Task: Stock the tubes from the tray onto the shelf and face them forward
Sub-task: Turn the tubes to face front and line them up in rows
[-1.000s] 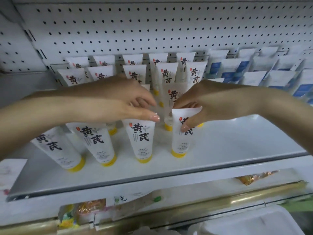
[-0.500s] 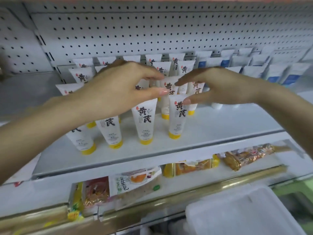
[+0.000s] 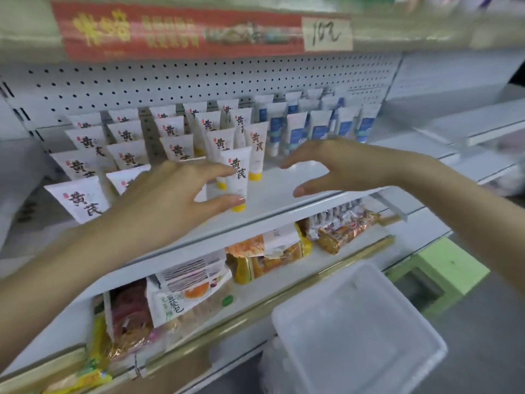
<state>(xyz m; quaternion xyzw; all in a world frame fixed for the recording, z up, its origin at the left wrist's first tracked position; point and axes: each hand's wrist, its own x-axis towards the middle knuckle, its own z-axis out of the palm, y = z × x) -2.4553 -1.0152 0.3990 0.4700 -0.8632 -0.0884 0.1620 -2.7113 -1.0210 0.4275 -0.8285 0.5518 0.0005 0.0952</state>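
We record 2 blocks of tubes standing on the shelf, with the pegboard behind them. The left block runs in rows from back to front; the right block sits at the back only. The corner tube, front right of the left block, stands between the left hand and the right hand. Packets lie on the lower shelf. The tray sits below, in front, at right.

Both hands spread open beside shelved tubes.
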